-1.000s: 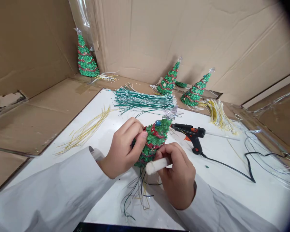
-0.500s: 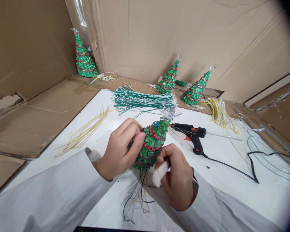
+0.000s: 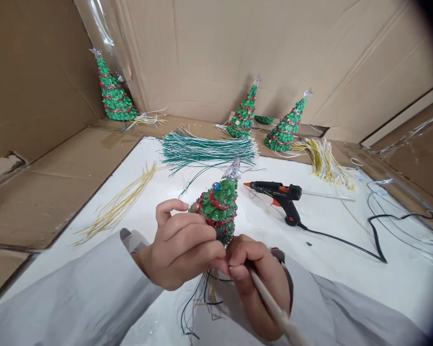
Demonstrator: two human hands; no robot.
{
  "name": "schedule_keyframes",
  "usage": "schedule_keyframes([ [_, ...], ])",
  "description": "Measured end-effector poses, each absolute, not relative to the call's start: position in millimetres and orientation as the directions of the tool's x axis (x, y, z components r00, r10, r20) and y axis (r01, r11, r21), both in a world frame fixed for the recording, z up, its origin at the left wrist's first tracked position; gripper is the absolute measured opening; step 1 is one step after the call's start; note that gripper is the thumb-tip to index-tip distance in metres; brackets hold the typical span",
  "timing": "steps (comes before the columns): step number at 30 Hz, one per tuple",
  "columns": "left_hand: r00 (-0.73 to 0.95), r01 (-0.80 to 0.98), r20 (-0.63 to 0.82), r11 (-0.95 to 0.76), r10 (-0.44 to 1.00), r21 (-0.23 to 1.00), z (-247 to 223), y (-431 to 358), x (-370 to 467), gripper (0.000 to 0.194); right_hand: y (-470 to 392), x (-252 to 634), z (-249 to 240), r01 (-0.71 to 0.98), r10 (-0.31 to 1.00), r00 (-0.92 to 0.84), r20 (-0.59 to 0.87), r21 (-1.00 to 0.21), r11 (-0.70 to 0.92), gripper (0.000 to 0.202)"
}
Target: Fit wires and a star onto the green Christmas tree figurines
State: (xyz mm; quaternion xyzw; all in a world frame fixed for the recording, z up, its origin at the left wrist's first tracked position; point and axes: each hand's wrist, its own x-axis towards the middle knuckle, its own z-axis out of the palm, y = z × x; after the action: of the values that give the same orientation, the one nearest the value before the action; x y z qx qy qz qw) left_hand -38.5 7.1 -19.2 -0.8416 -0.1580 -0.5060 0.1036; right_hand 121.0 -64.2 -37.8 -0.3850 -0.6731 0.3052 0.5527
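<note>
A small green Christmas tree (image 3: 222,206) with red garland, a blue bauble and a clear star on top leans between my hands. My left hand (image 3: 187,250) is closed around its lower left side, index finger raised and bent. My right hand (image 3: 256,278) grips a pale stick (image 3: 270,298) that points down to the lower right, its whitish end blurred. The fingertips of both hands meet at the tree's base; whatever may be pinched there is too small to make out. Green, blue and yellow wires (image 3: 205,298) trail from under the tree.
A black glue gun (image 3: 283,192) lies to the right, its cord (image 3: 346,242) running rightward. Green and white wires (image 3: 209,150) are bundled behind, yellow wires (image 3: 120,206) at left, yellow-white ones (image 3: 324,161) at right. Three more trees (image 3: 117,98) stand along the cardboard wall (image 3: 202,57).
My left hand has slid down the tree toward its base and met my right fingertips. The stick has swung round, its white end now toward the lower right. The view has shifted slightly.
</note>
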Motion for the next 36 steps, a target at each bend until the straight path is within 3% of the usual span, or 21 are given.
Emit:
schedule_keyframes([
  [11,0.370,0.428,0.918,-0.903,0.143,-0.032,-23.1,5.8,-39.5,0.028,-64.7,123.7,-47.1,0.130,0.851,-0.137,0.507,-0.843,0.522,0.004],
  [18,0.480,0.454,0.869,-0.882,0.119,-0.130,-11.5,5.6,-44.4,0.023,-61.7,128.9,-36.4,0.341,0.852,-0.184,0.490,-0.781,0.523,0.008],
  [22,0.505,0.462,0.858,-0.869,0.094,-0.177,-5.0,9.2,-44.4,0.026,-58.3,130.8,-31.7,0.500,0.851,-0.205,0.484,-0.696,0.516,0.014],
  [28,0.516,0.454,0.853,-0.871,0.082,-0.191,-7.8,11.3,-43.8,0.024,-55.7,129.6,-28.2,0.636,0.783,-0.203,0.587,-0.529,0.562,0.014],
  [36,0.504,0.451,0.854,-0.882,0.127,-0.135,-5.1,8.3,-42.1,0.023,-57.0,127.6,-29.9,0.619,0.808,-0.139,0.573,-0.587,0.522,0.013],
])
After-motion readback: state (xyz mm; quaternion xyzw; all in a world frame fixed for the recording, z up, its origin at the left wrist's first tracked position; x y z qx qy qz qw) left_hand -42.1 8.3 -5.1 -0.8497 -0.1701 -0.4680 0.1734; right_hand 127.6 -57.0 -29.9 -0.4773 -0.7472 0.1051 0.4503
